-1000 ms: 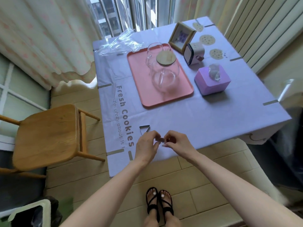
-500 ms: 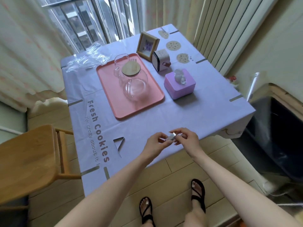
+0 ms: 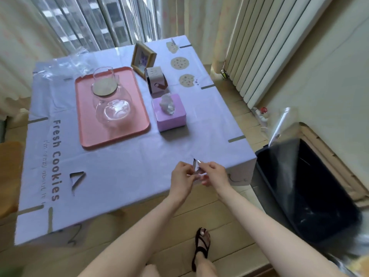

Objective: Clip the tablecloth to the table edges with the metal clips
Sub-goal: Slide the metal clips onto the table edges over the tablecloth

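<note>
The left hand (image 3: 182,176) and right hand (image 3: 214,174) are together pinching a metal clip (image 3: 196,166) between their fingertips, holding it over the tablecloth's (image 3: 139,156) near edge, toward the right corner.

Shiny metal clip (image 3: 196,166), matt tablecloth (image 3: 139,156)

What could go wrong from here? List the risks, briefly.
1. The clip, pinched between the left hand and right hand at the near edge of the cloth, could slip and fall to the floor or into the bin just to the right.
2. Tugging the cloth while clipping might shift the tray and its glass jug.
</note>
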